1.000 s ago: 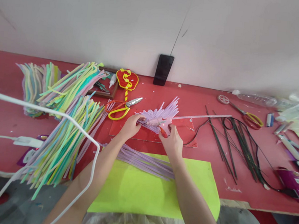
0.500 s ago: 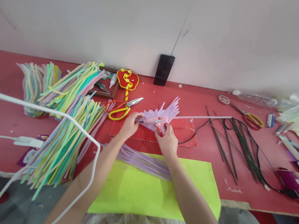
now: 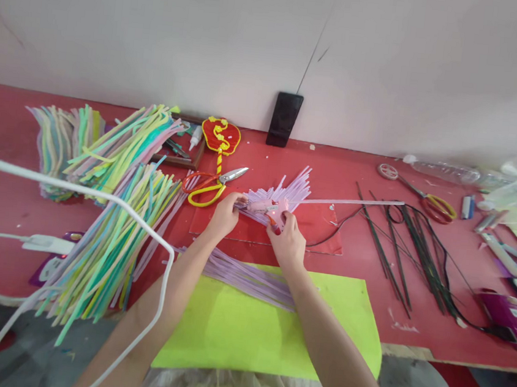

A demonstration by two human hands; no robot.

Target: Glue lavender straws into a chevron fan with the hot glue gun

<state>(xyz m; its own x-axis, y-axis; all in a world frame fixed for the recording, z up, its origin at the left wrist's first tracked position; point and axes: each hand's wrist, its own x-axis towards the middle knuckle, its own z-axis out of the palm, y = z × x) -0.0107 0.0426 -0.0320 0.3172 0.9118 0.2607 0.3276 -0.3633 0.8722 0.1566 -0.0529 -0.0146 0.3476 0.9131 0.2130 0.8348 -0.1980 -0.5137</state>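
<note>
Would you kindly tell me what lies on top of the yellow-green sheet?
Purple strips lie across the far part of the sheet. What the left forearm and right forearm cover cannot be seen.

At the back of the red desk (image 3: 428, 334), a black rectangular phone (image 3: 285, 120) leans on the pale grey wall (image 3: 164, 36). To the left of it lies a red, yellow-edged ornament with a twisted handle (image 3: 221, 136), beside a dark brown tray (image 3: 177, 161) which contains a small white bottle (image 3: 195, 138). Metal scissors with one red and one yellow handle (image 3: 223, 180) lie open near this handle. Further left, soft multicoloured strips (image 3: 110, 239) are spread in several bundles. On the right side there are thin dark green rods (image 3: 424, 260), other scissors with a red and yellow handle (image 3: 439, 207), a transparent plastic bottle (image 3: 445, 171) lying on its side, and a purple power socket box (image 3: 510, 320).
</note>
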